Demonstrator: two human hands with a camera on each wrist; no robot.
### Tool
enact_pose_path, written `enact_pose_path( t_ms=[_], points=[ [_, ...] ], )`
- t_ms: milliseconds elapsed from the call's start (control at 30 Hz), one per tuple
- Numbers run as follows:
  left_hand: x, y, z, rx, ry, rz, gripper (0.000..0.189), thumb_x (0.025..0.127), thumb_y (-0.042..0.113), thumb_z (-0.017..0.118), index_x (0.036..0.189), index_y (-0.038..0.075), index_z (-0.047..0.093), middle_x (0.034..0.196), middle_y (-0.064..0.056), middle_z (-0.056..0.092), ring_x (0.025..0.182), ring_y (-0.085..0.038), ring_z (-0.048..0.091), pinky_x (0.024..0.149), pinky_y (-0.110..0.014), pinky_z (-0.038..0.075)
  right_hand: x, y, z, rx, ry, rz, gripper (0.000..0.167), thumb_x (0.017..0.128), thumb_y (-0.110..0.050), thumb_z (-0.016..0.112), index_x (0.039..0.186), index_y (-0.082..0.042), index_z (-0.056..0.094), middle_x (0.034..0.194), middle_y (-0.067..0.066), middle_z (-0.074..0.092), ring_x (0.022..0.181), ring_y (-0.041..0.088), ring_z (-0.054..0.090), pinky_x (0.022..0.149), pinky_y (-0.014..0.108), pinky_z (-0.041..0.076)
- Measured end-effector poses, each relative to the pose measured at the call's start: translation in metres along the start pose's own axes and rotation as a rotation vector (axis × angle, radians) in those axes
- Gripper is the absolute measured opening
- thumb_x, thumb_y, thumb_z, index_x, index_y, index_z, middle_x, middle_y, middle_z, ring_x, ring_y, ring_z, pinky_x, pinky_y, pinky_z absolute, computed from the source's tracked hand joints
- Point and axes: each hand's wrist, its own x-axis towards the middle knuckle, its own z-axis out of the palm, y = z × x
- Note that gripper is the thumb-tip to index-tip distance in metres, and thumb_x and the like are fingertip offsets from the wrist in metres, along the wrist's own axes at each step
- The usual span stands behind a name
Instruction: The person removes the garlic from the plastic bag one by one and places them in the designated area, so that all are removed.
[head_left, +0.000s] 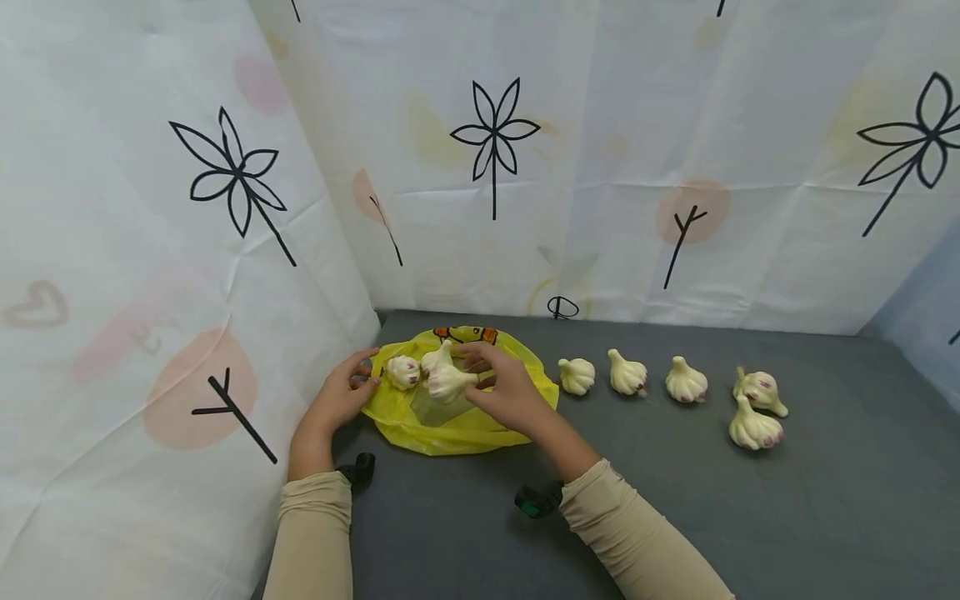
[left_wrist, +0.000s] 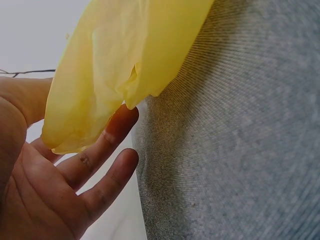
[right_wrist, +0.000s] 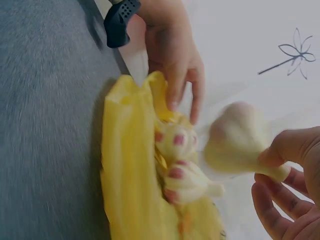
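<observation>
My right hand (head_left: 508, 390) pinches a garlic bulb (head_left: 448, 385) by its stem, above an open yellow plastic bag (head_left: 457, 440). In the right wrist view the held bulb hangs clear of the bag, slightly blurred. Two more garlic bulbs lie inside the bag, a rounder one (right_wrist: 176, 141) and one with its stem showing (right_wrist: 187, 182). My left hand (head_left: 341, 392) holds the bag's left rim, the plastic between thumb and fingers. In the left wrist view, the yellow plastic hides part of the fingers (left_wrist: 112, 182).
Right of the bag, several garlic bulbs stand in a row on the grey table (head_left: 637, 492), starting with the nearest bulb (head_left: 577, 377). At the row's far end two bulbs touch, the front one (head_left: 754, 427) tilted. A patterned white cloth (head_left: 600, 250) walls the back and left.
</observation>
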Motion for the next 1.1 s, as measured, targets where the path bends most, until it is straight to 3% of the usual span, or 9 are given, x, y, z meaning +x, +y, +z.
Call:
enact_pose_path(
  t_ms=[233, 500, 733, 1100],
  points=[
    [0.002, -0.001, -0.001, 0.004, -0.003, 0.009, 0.057, 0.109, 0.013, 0.059, 0.163, 0.008, 0.042, 0.135, -0.031, 0.061, 0.113, -0.042, 0.069, 0.086, -0.041, 0.057, -0.017, 0.0, -0.03, -0.045, 0.064, -0.071, 0.042, 0.098, -0.003, 0.072, 0.138, -0.012, 0.065, 0.115, 0.009, 0.071, 0.102, 0.024, 0.074, 0.084, 0.049, 0.063],
    [0.001, -0.001, -0.001, 0.004, -0.004, 0.015, 0.057, 0.109, 0.014, 0.059, 0.162, 0.008, 0.042, 0.136, -0.031, 0.061, 0.113, -0.042, 0.068, 0.086, -0.04, 0.057, -0.038, 0.003, -0.059, -0.079, 0.134, -0.099, 0.036, 0.096, -0.004, 0.077, 0.132, -0.01, 0.07, 0.119, 0.008, 0.074, 0.108, 0.024, 0.072, 0.085, 0.047, 0.062],
    [0.0, -0.001, 0.0, 0.005, -0.005, 0.016, 0.057, 0.108, 0.013, 0.059, 0.163, 0.009, 0.042, 0.138, -0.031, 0.06, 0.117, -0.044, 0.067, 0.092, -0.045, 0.057, -0.053, 0.011, -0.081, -0.1, 0.183, -0.14, 0.024, 0.093, 0.002, 0.079, 0.115, -0.003, 0.074, 0.112, 0.009, 0.074, 0.102, 0.025, 0.072, 0.081, 0.051, 0.063],
    [0.001, -0.002, -0.001, 0.009, -0.011, 0.014, 0.057, 0.108, 0.013, 0.059, 0.163, 0.008, 0.042, 0.138, -0.032, 0.06, 0.119, -0.046, 0.067, 0.094, -0.049, 0.058, -0.082, 0.027, -0.115, -0.209, 0.271, -0.211, 0.027, 0.087, 0.009, 0.081, 0.109, -0.005, 0.076, 0.107, 0.007, 0.075, 0.095, 0.023, 0.072, 0.075, 0.037, 0.063]
  ],
)
